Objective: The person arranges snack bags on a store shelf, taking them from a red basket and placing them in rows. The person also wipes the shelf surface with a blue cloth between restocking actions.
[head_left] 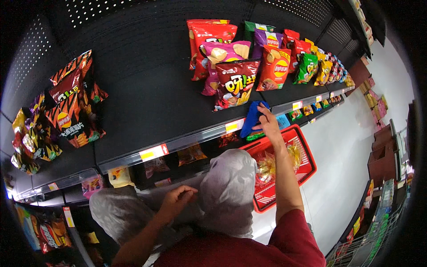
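My right hand (268,122) reaches to the front edge of the black shelf (147,102), its fingers closed on a blue cloth (252,119) that lies over the edge. Just behind the cloth stands a dark red chip bag (237,84), with an orange-red chip bag (274,67) to its right. My left hand (177,201) hovers over my lap by my knee, fingers loosely bent and apart, with nothing visible in them. Below my right forearm, a red shopping basket (307,165) holds shiny gold and red packets (265,169).
Tiger-striped chip bags (71,120) and gold-black bags (33,133) stand at the shelf's left. More chip bags (307,69) line its far right. Price tags (154,152) run along the shelf lip. Brown cartons (384,153) and a wire rack (364,242) stand across the aisle.
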Demonstrator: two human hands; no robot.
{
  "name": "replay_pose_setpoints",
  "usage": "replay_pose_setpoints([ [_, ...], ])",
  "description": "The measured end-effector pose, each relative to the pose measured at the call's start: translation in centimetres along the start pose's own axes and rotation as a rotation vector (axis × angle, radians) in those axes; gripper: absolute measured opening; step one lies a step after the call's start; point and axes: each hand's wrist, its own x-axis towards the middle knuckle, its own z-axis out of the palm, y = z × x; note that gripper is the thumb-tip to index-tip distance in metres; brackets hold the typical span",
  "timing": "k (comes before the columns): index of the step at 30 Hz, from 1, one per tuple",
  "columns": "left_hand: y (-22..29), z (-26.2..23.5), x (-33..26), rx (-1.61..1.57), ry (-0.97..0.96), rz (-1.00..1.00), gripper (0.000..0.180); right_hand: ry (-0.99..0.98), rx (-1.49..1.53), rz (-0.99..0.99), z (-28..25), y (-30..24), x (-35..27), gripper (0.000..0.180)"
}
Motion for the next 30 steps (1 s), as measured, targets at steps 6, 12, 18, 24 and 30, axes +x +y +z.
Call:
replay_pose_setpoints([
  [6,-0.9,0.3,-0.2,-0.079,-0.017,0.016,0.024,0.116,-0.849,-0.542,-0.6,1.4,0.7,0.030],
  [12,-2.6,0.8,-0.7,-0.080,-0.006,0.032,0.023,-0.056,-1.109,-0.535,4.1,-4.3,-1.6,0.026],
  [18,-1.1,0.4,-1.4,-0.026,-0.007,0.002,0.023,-0.209,-1.277,-0.662,8.2,-7.1,-2.6,0.019],
  [24,0.0,0.5,-2.3,0.041,-0.035,0.011,0.022,-0.397,-1.326,-0.765,13.6,-10.0,-3.7,0.023],
  [30,1.5,0.5,-3.8,-0.096,-0.058,0.021,0.026,-0.454,-1.174,-0.915,23.4,-12.5,-6.5,0.020],
])
